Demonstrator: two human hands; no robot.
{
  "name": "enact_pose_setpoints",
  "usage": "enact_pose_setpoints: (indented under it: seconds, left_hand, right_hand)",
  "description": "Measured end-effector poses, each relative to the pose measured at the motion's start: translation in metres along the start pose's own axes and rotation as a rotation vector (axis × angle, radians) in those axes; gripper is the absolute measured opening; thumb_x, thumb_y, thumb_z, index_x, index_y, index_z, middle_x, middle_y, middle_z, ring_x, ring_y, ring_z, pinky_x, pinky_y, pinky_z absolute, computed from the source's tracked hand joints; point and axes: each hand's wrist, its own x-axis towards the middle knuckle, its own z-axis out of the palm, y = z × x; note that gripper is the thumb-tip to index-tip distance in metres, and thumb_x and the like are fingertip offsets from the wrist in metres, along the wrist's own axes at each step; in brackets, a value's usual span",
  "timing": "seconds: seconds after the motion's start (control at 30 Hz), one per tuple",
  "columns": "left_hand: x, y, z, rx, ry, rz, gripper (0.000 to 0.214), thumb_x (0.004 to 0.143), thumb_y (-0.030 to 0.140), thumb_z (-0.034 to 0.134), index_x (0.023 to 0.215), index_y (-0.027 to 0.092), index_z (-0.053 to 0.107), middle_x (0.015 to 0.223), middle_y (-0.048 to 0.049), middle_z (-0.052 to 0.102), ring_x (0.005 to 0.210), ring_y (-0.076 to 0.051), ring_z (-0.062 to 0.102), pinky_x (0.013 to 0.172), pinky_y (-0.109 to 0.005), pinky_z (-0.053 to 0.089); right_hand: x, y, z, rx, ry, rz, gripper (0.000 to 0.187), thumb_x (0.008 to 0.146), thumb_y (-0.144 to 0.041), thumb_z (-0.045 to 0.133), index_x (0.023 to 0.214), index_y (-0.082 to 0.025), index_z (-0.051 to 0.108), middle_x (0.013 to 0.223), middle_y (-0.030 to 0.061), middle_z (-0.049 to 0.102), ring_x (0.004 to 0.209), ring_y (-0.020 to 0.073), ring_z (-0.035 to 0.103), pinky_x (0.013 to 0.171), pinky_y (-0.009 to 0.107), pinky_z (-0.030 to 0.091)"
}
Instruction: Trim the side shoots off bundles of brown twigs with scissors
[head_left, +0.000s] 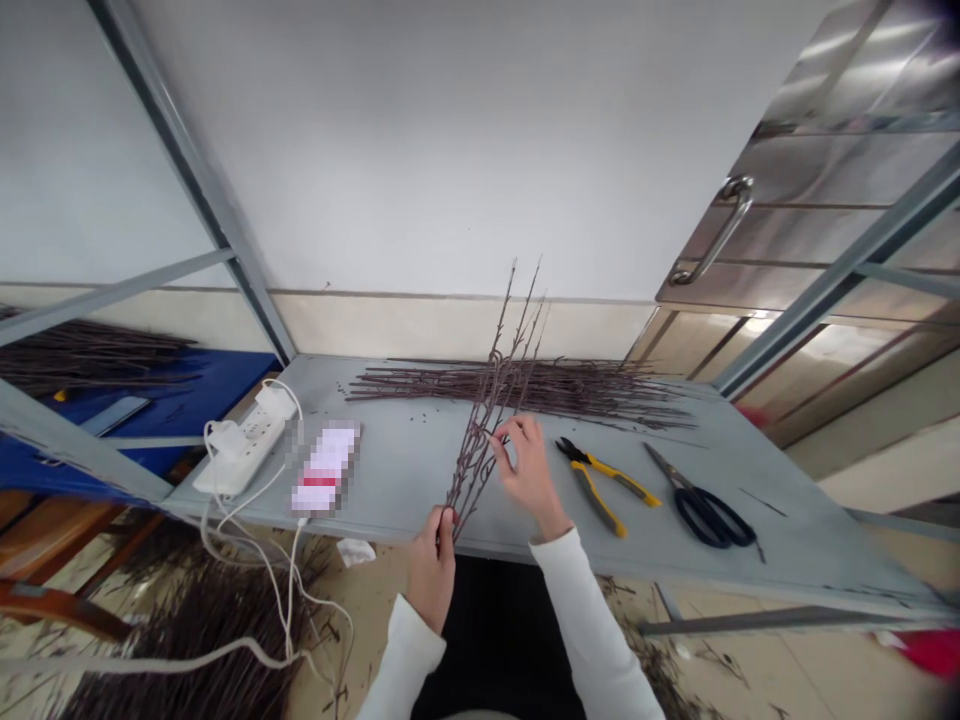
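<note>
Several thin brown twigs (474,440) with small buds stand slanted over the front of the grey table. My left hand (433,562) is closed around their lower ends at the table edge. My right hand (527,470) is beside the twigs at mid-height, thumb and forefinger pinched at one of the stems; the exact contact is too small to make out. Behind them a long pile of similar twigs (592,388) lies across the back of the table. Right of my right hand lie yellow-handled pliers (606,480), and farther right dark-handled scissors (701,505).
On the left of the grey table (405,450) lie a phone (326,468) and a white power strip (247,445) with cables hanging down. Metal frame posts rise at both sides. More twigs (195,640) cover the floor at lower left, and others lie on a blue surface (232,375).
</note>
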Motion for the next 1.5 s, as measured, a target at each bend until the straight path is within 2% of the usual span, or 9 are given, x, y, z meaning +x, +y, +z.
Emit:
enact_pose_setpoints:
  seconds: [0.23,0.47,0.57,0.63,0.8,1.0,1.17,1.33,1.5]
  left_hand:
    - [0.002,-0.005,0.000,0.094,-0.026,0.006,0.032,0.090,0.040,0.033,0.081,0.022,0.058,0.068,-0.0067,0.067,0.060,-0.023,0.062,0.060,-0.032,0.042]
    - [-0.002,0.003,-0.002,0.176,-0.019,0.037,0.030,0.091,0.035,0.030,0.086,0.022,0.056,0.076,-0.0057,0.071,0.062,-0.021,0.066,0.058,-0.029,0.044]
    - [-0.002,0.002,-0.002,0.195,-0.027,0.038,0.030,0.091,0.034,0.029,0.085,0.022,0.056,0.076,-0.0055,0.072,0.061,-0.020,0.066,0.056,-0.027,0.044]
    - [-0.001,-0.002,-0.002,0.206,-0.030,0.027,0.030,0.091,0.033,0.029,0.084,0.022,0.056,0.074,-0.0057,0.071,0.060,-0.020,0.066,0.055,-0.027,0.044]
    - [0.001,-0.010,-0.005,0.212,-0.032,-0.001,0.033,0.091,0.035,0.028,0.082,0.021,0.057,0.069,-0.0048,0.070,0.054,-0.019,0.064,0.054,-0.027,0.044]
    - [-0.007,-0.004,-0.001,0.207,-0.034,-0.003,0.040,0.091,0.040,0.025,0.080,0.020,0.058,0.049,-0.0003,0.058,0.045,-0.019,0.059,0.050,-0.027,0.042]
    - [-0.015,0.012,0.005,0.210,-0.062,0.053,0.040,0.092,0.037,0.024,0.078,0.021,0.057,0.055,-0.0027,0.063,0.051,-0.019,0.063,0.052,-0.026,0.045]
    - [-0.026,0.010,0.006,0.256,-0.055,0.126,0.042,0.093,0.037,0.023,0.078,0.021,0.058,0.068,-0.0073,0.071,0.063,-0.020,0.068,0.061,-0.028,0.049]
    - [-0.036,0.000,0.000,0.179,-0.060,0.123,0.046,0.092,0.045,0.024,0.084,0.021,0.062,0.071,-0.0074,0.074,0.066,-0.020,0.070,0.060,-0.026,0.052]
  right_hand:
    - [-0.007,-0.030,-0.015,0.000,-0.185,-0.030,0.016,0.087,-0.025,0.041,0.072,-0.023,0.046,0.081,0.0055,0.052,0.079,0.0217,0.046,0.072,0.035,0.038]
    - [-0.017,-0.050,-0.012,0.226,-0.110,0.252,0.014,0.092,-0.033,0.035,0.082,-0.023,0.039,0.072,0.0003,0.054,0.068,0.0151,0.053,0.058,0.025,0.042]
    - [-0.021,-0.049,-0.014,0.383,-0.099,0.431,0.018,0.091,-0.039,0.035,0.085,-0.023,0.040,0.067,-0.0014,0.056,0.065,0.0144,0.056,0.059,0.025,0.043]
    - [-0.022,-0.044,-0.016,0.445,-0.154,0.501,0.022,0.089,-0.042,0.038,0.084,-0.022,0.046,0.064,-0.0016,0.057,0.062,0.0147,0.056,0.060,0.026,0.044]
    - [-0.023,-0.032,-0.025,0.440,-0.311,0.455,0.025,0.082,-0.040,0.051,0.066,-0.021,0.052,0.058,-0.0032,0.054,0.056,0.0126,0.051,0.055,0.024,0.039]
    - [-0.028,-0.029,-0.025,0.384,-0.154,0.488,0.033,0.083,-0.041,0.049,0.058,-0.021,0.040,0.049,-0.0075,0.035,0.046,0.0086,0.030,0.050,0.023,0.028]
    - [-0.024,-0.015,-0.015,0.433,-0.031,0.528,0.039,0.085,-0.042,0.041,0.052,-0.021,0.038,0.047,-0.0039,0.045,0.045,0.0093,0.035,0.048,0.024,0.029]
    - [-0.011,0.005,-0.030,0.347,0.114,0.561,0.044,0.086,-0.049,0.032,0.052,-0.022,0.033,0.044,-0.0056,0.035,0.045,0.0099,0.028,0.047,0.024,0.025]
    - [-0.006,0.012,-0.065,0.192,-0.022,0.481,0.036,0.076,-0.047,0.056,0.053,-0.021,0.047,0.044,-0.0060,0.039,0.044,0.0097,0.032,0.049,0.023,0.023]
